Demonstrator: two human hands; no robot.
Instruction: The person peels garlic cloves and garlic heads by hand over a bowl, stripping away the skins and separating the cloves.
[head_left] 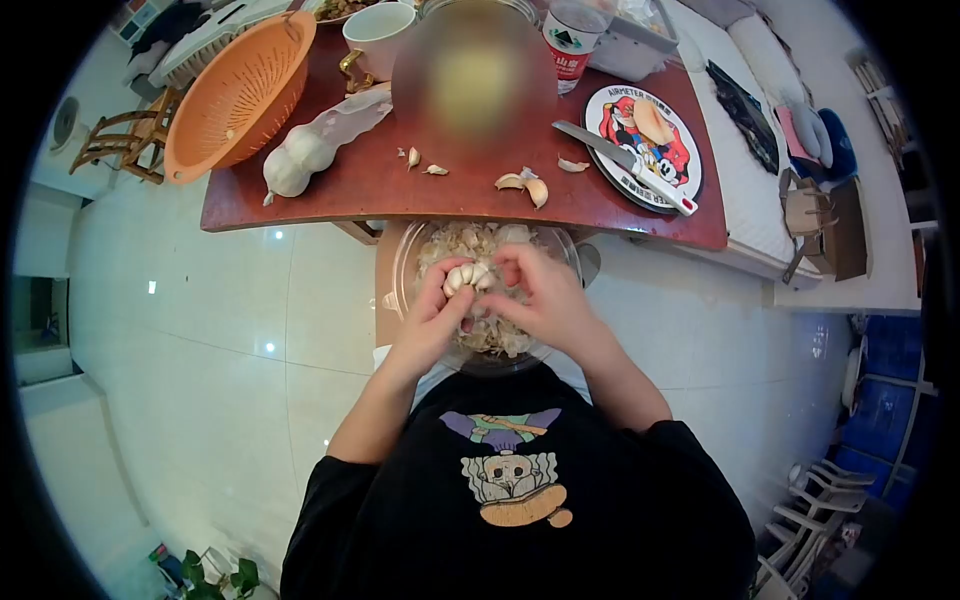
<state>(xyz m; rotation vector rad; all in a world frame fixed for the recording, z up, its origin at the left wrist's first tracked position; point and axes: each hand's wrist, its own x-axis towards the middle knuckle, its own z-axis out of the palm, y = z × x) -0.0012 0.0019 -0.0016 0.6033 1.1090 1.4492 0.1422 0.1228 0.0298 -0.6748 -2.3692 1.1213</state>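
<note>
A partly bared garlic bulb [468, 278], its white cloves showing, is gripped in my left hand [438, 308]. My right hand [545, 295] is close beside the bulb on its right, fingers bent, with a gap between thumb and forefinger and nothing visible there. Whether the right thumb touches the bulb I cannot tell. Both hands are over a clear bowl [402, 270] of papery garlic skins [505, 335] in front of my lap. Loose garlic cloves [537, 192] lie on the red-brown table [460, 205] just beyond.
On the table are an orange colander [240, 95], a netted bag of garlic bulbs [300, 160], a white cup [378, 40], a red-and-white paper cup [572, 50] and a knife [630, 165] across a cartoon plate [660, 110]. Something blurred [475, 80] sits at the back middle.
</note>
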